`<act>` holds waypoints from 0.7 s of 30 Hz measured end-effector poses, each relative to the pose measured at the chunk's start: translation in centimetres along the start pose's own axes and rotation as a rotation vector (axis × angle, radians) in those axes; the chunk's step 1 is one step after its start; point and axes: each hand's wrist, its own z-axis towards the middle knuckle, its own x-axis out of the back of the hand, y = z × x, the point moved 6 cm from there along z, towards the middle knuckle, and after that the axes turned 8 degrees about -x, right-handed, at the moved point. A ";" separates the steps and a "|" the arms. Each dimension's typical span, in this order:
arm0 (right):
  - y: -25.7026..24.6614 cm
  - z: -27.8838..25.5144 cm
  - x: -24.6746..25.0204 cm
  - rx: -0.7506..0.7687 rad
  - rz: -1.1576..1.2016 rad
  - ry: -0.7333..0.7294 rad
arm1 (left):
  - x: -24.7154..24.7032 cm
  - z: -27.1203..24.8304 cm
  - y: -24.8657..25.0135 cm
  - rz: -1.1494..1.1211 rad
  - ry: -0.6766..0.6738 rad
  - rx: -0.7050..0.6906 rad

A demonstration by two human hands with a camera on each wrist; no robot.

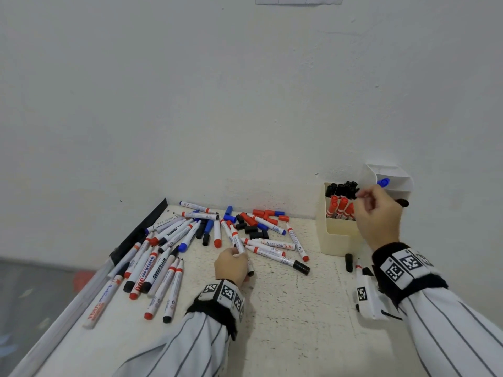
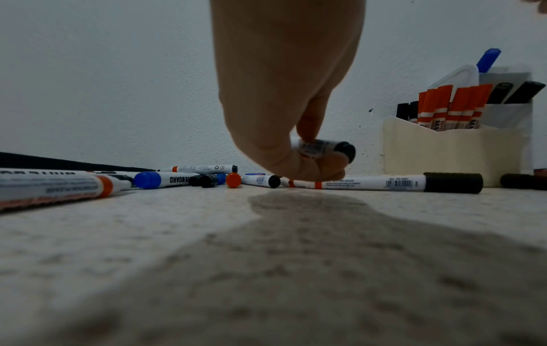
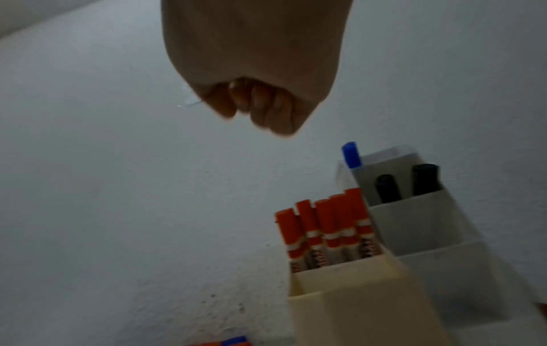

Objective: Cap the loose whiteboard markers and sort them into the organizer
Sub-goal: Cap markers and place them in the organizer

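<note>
My left hand (image 1: 236,254) rests low on the table and pinches a white marker (image 2: 318,147) whose black end sticks out past the fingers. Around it lie several loose markers (image 1: 168,240) and loose red, blue and black caps (image 1: 254,227). My right hand (image 1: 363,195) hovers over the cream organizer (image 1: 337,240) with its fingers (image 3: 266,105) curled and nothing visible in them. That organizer holds red-capped markers (image 1: 340,209) and black-capped ones (image 1: 343,187). A blue-capped marker (image 1: 383,182) stands in the white organizer (image 1: 394,172) behind.
Both organizers stand against the white wall at the table's back right. A black cap (image 1: 349,262) lies in front of the cream one. A dark strip (image 1: 141,229) runs along the table's left edge, where the surface drops off.
</note>
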 end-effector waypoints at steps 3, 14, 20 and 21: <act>-1.8 -1.8 -4.1 -0.069 -0.099 -0.419 | 0.1 -0.3 0.2 0.000 0.003 0.000; 2.6 -9.4 -12.7 -0.195 -0.704 -1.129 | 0.9 -0.5 0.6 -0.066 0.039 -0.010; 1.9 -7.0 -14.9 -0.135 -0.637 -0.932 | 1.0 -0.4 0.5 -0.087 0.036 0.009; 1.8 -6.7 -15.7 -0.134 -0.625 -0.932 | 0.9 -0.4 0.5 -0.083 0.032 0.010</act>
